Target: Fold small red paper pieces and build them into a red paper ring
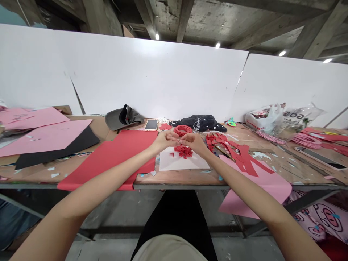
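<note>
Above one white board (170, 164), two hands (164, 140), one red scrap pile (183, 151)

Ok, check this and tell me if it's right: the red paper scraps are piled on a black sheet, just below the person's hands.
That surface is wrong. The head view shows the red paper scraps lying on a white board, not a black sheet. The rest stands: they are just below the left hand and right hand.

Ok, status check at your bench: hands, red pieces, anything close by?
Left hand and right hand meeting at the fingertips, grip contents unclear. Small red paper pieces piled on white board. Red paper ring just beyond.
</note>
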Tool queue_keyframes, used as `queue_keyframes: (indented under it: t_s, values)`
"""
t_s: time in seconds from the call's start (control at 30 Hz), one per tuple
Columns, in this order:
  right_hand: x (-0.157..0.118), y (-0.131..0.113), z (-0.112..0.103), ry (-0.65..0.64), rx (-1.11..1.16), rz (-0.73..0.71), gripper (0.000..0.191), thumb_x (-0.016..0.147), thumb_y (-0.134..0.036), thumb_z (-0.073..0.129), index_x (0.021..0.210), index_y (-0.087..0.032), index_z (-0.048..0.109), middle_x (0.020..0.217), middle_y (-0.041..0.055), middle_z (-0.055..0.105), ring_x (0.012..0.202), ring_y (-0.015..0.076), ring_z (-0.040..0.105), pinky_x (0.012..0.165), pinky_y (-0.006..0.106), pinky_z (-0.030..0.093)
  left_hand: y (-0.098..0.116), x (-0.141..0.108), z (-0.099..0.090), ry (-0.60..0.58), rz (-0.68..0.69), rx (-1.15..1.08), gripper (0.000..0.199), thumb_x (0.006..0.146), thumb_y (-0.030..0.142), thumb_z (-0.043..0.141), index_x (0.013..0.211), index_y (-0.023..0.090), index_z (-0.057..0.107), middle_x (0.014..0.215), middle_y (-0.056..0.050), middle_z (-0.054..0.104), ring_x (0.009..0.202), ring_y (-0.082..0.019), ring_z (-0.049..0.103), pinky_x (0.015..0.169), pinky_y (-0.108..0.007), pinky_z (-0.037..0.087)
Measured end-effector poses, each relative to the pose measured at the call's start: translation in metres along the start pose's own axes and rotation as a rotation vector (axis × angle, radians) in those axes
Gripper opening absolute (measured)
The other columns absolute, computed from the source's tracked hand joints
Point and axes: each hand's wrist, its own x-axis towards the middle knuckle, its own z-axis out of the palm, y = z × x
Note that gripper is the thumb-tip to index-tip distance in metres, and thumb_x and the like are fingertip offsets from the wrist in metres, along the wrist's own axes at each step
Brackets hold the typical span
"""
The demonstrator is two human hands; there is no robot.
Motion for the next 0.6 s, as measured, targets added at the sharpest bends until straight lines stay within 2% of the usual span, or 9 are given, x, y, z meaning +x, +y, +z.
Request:
queue_keyframes:
  t_s: [0.2, 0.3, 0.4, 0.5, 0.6]
  values:
    - [0.0034, 0.0077, -0.0026, -0.026, 0.021, 0.013, 0.027, 0.062, -0.042, 0.082, 0.072, -0.020, 0.068, 0.070, 0.0038, 0.069, 0.067, 0.0195, 0.066, 0.067, 0.034, 0.055, 0.0020, 0.0007, 0.0018, -0.005, -0.032, 0.077, 0.042, 0.058, 0.023, 0.086, 0.094, 0.011, 0.067, 0.078, -0.009, 0.074, 0.075, -0.023, 0.072, 0.072, -0.033, 0.057]
    - [0.0030, 0.0077, -0.0050, -0.055, 0.018, 0.025, 0.026, 0.066, -0.042, 0.079, 0.076, -0.019, 0.071, 0.073, 0.0040, 0.071, 0.069, 0.0190, 0.067, 0.070, 0.034, 0.056, -0.0005, 0.0019, -0.0003, 0.000, 0.041, 0.150, 0.039, 0.060, 0.023, 0.083, 0.094, 0.011, 0.067, 0.079, -0.009, 0.072, 0.076, -0.022, 0.071, 0.071, -0.031, 0.057]
    - [0.0018, 0.0059, -0.0051, -0.066, -0.037, 0.010, 0.028, 0.069, -0.043, 0.076, 0.079, -0.017, 0.072, 0.072, 0.0035, 0.072, 0.067, 0.0173, 0.067, 0.069, 0.032, 0.056, -0.0028, 0.0021, -0.0026, -0.025, 0.159, 0.231, 0.047, 0.063, 0.024, 0.081, 0.106, 0.015, 0.066, 0.097, -0.008, 0.069, 0.072, -0.015, 0.068, 0.068, -0.028, 0.056]
    - [0.0016, 0.0052, -0.0037, -0.106, -0.075, 0.003, 0.028, 0.068, -0.042, 0.077, 0.075, -0.015, 0.070, 0.068, 0.0034, 0.070, 0.061, 0.0146, 0.063, 0.059, 0.027, 0.051, -0.0007, -0.0007, -0.0010, -0.095, 0.226, 0.284, 0.056, 0.068, 0.026, 0.078, 0.122, 0.022, 0.061, 0.118, -0.009, 0.061, 0.067, -0.009, 0.063, 0.067, -0.027, 0.056]
    - [0.0032, 0.0060, -0.0049, -0.129, -0.125, -0.016, 0.027, 0.071, -0.041, 0.074, 0.070, -0.015, 0.067, 0.061, 0.0018, 0.065, 0.052, 0.0109, 0.054, 0.049, 0.024, 0.043, 0.0049, -0.0025, 0.0007, -0.151, 0.233, 0.305, 0.058, 0.071, 0.027, 0.075, 0.127, 0.024, 0.059, 0.117, -0.008, 0.060, 0.067, -0.009, 0.062, 0.069, -0.027, 0.055]
